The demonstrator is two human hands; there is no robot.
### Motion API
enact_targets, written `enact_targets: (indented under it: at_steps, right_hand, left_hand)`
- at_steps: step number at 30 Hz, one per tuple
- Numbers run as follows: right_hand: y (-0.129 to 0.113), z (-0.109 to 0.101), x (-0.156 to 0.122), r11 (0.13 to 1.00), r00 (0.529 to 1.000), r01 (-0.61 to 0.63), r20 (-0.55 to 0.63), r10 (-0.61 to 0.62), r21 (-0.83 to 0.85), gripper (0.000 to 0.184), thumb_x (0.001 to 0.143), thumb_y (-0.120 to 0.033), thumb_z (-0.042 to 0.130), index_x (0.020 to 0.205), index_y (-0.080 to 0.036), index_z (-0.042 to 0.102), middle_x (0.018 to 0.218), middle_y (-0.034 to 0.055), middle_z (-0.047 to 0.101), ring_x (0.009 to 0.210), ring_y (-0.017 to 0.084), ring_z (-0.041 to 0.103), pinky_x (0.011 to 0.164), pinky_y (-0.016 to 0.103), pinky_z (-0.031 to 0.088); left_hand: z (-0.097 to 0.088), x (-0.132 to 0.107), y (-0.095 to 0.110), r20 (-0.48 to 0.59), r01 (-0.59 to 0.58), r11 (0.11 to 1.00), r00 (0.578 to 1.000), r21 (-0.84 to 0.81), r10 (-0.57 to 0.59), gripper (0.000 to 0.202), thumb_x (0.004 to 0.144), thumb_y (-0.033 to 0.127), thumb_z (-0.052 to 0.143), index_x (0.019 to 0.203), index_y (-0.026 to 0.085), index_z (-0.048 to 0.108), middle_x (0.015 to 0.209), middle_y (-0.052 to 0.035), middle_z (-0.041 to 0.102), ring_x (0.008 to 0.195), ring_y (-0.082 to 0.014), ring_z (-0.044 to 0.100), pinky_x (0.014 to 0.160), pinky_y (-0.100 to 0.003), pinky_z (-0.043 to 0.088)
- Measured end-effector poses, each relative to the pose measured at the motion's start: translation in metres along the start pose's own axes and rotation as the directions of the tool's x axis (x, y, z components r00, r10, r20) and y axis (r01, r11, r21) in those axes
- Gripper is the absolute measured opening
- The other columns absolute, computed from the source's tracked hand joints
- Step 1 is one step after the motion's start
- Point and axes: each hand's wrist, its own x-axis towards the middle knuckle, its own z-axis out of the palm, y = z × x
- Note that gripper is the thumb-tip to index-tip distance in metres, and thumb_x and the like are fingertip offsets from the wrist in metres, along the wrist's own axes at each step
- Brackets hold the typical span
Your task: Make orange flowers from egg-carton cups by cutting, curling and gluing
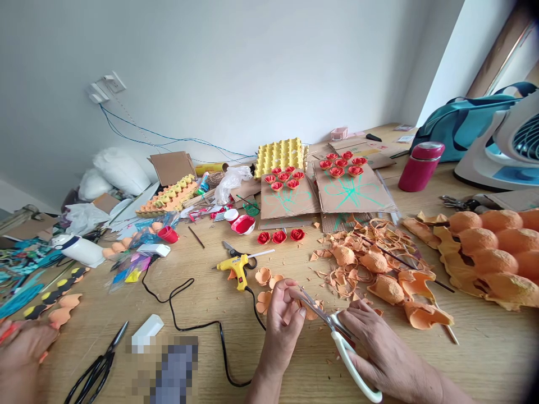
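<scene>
My left hand (284, 317) is closed in a pinch on a small orange egg-carton piece (312, 310) above the wooden table (484, 348). My right hand (374, 348) grips white-handled scissors (337, 331), whose blades are against the orange piece. Just beyond the hands lie orange carton petals (265, 276) and a yellow glue gun (236, 266). A heap of orange carton scraps (370, 264) lies to the right of them.
An orange egg tray (492, 252) sits at right, red paper roses (280, 236) and cardboard sheets with roses (357, 188) behind. A red flask (420, 165), a fan (509, 146), black scissors (99, 367) and another person's hand (21, 350) at bottom left.
</scene>
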Motion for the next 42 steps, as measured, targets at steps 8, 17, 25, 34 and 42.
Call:
enact_targets:
  at_steps: [8, 17, 25, 34, 42]
  right_hand:
    - [0.003, 0.001, 0.001, 1.0, 1.0, -0.001, 0.011, 0.001, 0.011, 0.024, 0.103, -0.031, 0.047, 0.08, -0.024, 0.047, 0.075, 0.0021, 0.062, 0.067, 0.019, 0.055, 0.067, 0.032, 0.045]
    - [0.008, 0.001, 0.006, 0.952, 0.963, -0.258, -0.036, 0.267, 0.166, 0.033, 0.102, -0.04, 0.046, 0.074, -0.023, 0.051, 0.068, 0.0006, 0.059, 0.064, 0.018, 0.052, 0.062, 0.031, 0.044]
    - [0.017, 0.005, 0.003, 0.758, 0.92, -0.257, -0.089, 0.382, 0.599, 0.029, 0.093, -0.05, 0.063, 0.098, -0.022, 0.061, 0.088, 0.0035, 0.065, 0.082, 0.022, 0.061, 0.073, 0.033, 0.053]
    - [0.014, 0.011, 0.003, 0.69, 0.932, -0.287, 0.026, 0.362, 0.665, 0.027, 0.089, -0.047, 0.07, 0.09, -0.022, 0.06, 0.087, 0.0017, 0.064, 0.083, 0.021, 0.061, 0.077, 0.033, 0.052]
    - [0.013, 0.015, 0.003, 0.595, 0.917, -0.257, -0.003, 0.399, 0.762, 0.03, 0.085, -0.047, 0.076, 0.091, -0.022, 0.06, 0.084, 0.0005, 0.061, 0.08, 0.02, 0.058, 0.076, 0.033, 0.05]
  left_hand:
    - [-0.009, 0.003, -0.001, 0.007, -0.007, 0.996, 1.0, 0.085, 0.007, 0.044, 0.081, 0.035, 0.078, 0.119, 0.023, 0.06, 0.083, -0.002, 0.065, 0.08, -0.0189, 0.058, 0.075, -0.029, 0.046]
    - [-0.002, 0.004, 0.004, 0.066, 0.111, 0.994, 0.992, 0.007, -0.111, 0.052, 0.079, 0.032, 0.08, 0.125, 0.023, 0.059, 0.081, 0.0007, 0.061, 0.07, -0.0134, 0.051, 0.067, -0.026, 0.041]
    - [0.002, 0.002, -0.006, 0.272, 0.226, 0.973, 0.935, 0.042, -0.229, 0.067, 0.073, 0.033, 0.087, 0.131, 0.023, 0.055, 0.086, -0.0014, 0.061, 0.074, -0.0145, 0.053, 0.067, -0.026, 0.042]
    - [0.004, -0.001, -0.011, 0.326, 0.282, 0.958, 0.902, 0.057, -0.284, 0.067, 0.071, 0.035, 0.09, 0.128, 0.023, 0.057, 0.086, -0.0009, 0.059, 0.077, -0.0147, 0.054, 0.068, -0.025, 0.041]
    - [0.009, -0.004, -0.013, 0.282, 0.318, 0.947, 0.906, 0.044, -0.317, 0.052, 0.081, 0.047, 0.081, 0.122, 0.02, 0.063, 0.083, -0.0019, 0.059, 0.074, -0.0143, 0.053, 0.068, -0.025, 0.038]
